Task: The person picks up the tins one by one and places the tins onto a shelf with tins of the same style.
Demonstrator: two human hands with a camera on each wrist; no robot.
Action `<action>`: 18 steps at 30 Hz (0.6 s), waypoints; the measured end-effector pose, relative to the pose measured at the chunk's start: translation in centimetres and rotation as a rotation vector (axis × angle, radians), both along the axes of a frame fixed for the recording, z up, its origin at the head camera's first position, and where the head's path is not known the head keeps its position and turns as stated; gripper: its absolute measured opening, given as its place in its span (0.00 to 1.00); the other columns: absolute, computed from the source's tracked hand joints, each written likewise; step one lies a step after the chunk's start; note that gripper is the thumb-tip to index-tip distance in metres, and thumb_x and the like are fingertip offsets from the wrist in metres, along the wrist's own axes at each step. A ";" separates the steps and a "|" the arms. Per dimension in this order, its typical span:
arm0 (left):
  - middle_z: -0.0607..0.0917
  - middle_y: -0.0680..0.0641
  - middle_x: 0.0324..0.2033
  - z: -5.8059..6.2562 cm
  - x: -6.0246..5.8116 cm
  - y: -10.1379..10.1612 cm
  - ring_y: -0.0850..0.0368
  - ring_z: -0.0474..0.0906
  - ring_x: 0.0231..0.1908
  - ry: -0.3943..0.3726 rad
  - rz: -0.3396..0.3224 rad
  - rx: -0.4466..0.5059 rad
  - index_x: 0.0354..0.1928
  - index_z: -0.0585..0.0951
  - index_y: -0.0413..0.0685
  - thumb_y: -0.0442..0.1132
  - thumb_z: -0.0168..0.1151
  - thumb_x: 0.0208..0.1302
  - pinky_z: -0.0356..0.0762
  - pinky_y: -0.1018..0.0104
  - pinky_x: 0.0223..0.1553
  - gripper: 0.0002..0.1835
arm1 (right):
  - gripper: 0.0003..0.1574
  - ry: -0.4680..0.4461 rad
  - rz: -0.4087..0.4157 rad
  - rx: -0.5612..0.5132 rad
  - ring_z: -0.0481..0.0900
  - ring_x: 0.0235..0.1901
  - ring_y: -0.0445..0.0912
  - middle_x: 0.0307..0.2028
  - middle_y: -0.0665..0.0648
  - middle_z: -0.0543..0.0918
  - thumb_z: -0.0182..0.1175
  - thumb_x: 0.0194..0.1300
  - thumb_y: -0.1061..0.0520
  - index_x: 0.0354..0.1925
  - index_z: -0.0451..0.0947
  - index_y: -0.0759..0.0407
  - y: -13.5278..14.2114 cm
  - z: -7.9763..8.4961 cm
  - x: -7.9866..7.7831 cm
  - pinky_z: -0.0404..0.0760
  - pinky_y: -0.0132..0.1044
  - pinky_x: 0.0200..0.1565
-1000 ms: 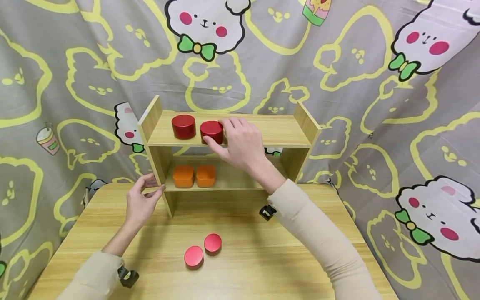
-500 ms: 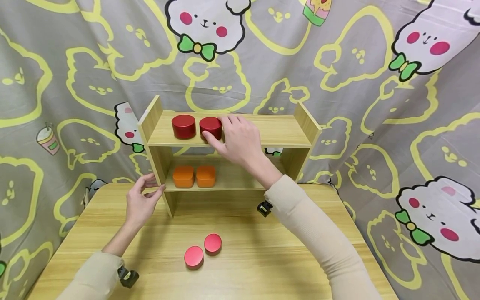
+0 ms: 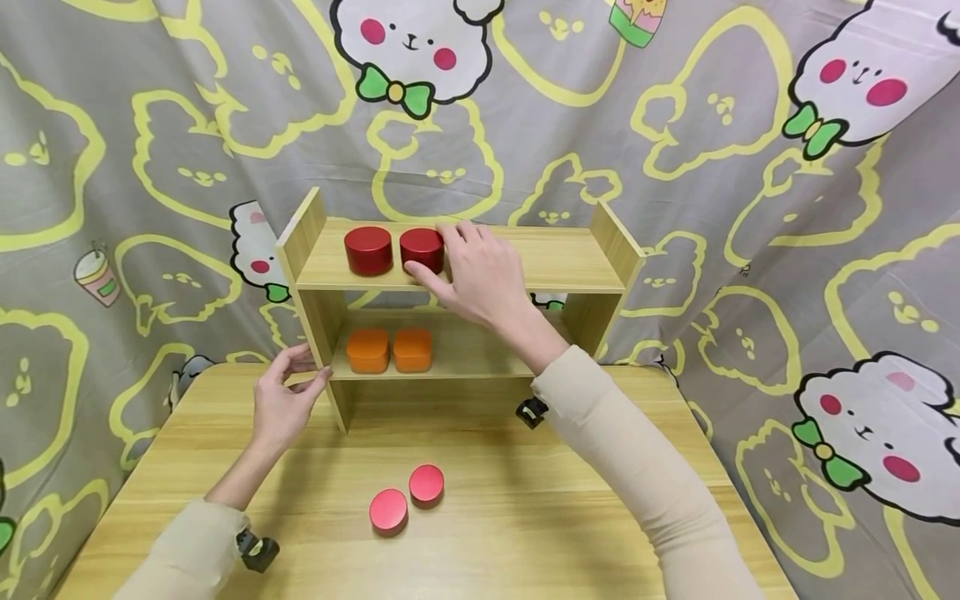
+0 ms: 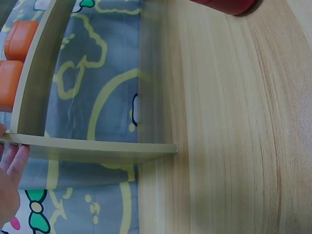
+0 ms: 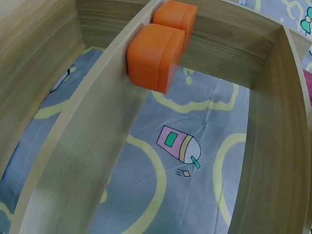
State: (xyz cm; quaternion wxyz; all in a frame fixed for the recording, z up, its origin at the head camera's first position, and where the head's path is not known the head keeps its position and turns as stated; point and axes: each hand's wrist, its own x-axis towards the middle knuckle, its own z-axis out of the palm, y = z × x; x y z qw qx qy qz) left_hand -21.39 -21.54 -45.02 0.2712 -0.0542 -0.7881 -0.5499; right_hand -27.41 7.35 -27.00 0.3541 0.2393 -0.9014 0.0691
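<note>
My right hand [image 3: 483,273] grips a round red tin [image 3: 420,247] on the top board of a small wooden shelf [image 3: 558,260], thumb in front, fingers at its right and back. Another red tin [image 3: 368,252] stands just left of it with a narrow gap. At the shelf's left side panel [image 4: 92,150], my left hand [image 3: 283,398] pinches the edge, thumb at the front and fingers outside. The right wrist view shows neither the right hand nor the held tin.
Two orange boxes [image 3: 367,351] sit side by side on the middle board, at its left. On the table [image 3: 570,517], two smaller red tins [image 3: 388,511] lie in front of the shelf. A patterned curtain [image 3: 675,208] hangs behind and at both sides.
My right hand has pushed the red tin a little back on the top board, into line with the other tin. In the last half second it has barely moved. The left hand stays put.
</note>
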 end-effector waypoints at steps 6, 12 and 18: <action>0.79 0.71 0.43 0.0 -0.1 0.1 0.82 0.79 0.41 0.017 -0.003 -0.002 0.60 0.81 0.34 0.24 0.71 0.64 0.82 0.90 0.39 0.22 | 0.43 0.059 0.024 0.007 0.87 0.51 0.52 0.53 0.55 0.88 0.58 0.69 0.23 0.63 0.79 0.52 0.7 -0.2 0.9 0.91 0.44 0.46; 0.79 0.72 0.42 -0.1 -0.1 0.1 0.81 0.79 0.41 0.026 0.000 0.010 0.59 0.81 0.32 0.23 0.71 0.63 0.82 0.90 0.39 0.21 | 0.43 0.131 0.052 0.010 0.88 0.49 0.53 0.52 0.57 0.88 0.61 0.68 0.25 0.63 0.81 0.55 1.5 -0.7 2.4 0.91 0.44 0.48; 0.80 0.73 0.43 -0.3 -0.1 0.0 0.81 0.79 0.41 0.028 0.002 0.000 0.59 0.81 0.32 0.23 0.70 0.64 0.82 0.90 0.39 0.22 | 0.43 0.184 0.083 -0.015 0.87 0.48 0.53 0.49 0.57 0.88 0.65 0.66 0.26 0.62 0.82 0.57 2.2 -1.6 3.8 0.90 0.44 0.46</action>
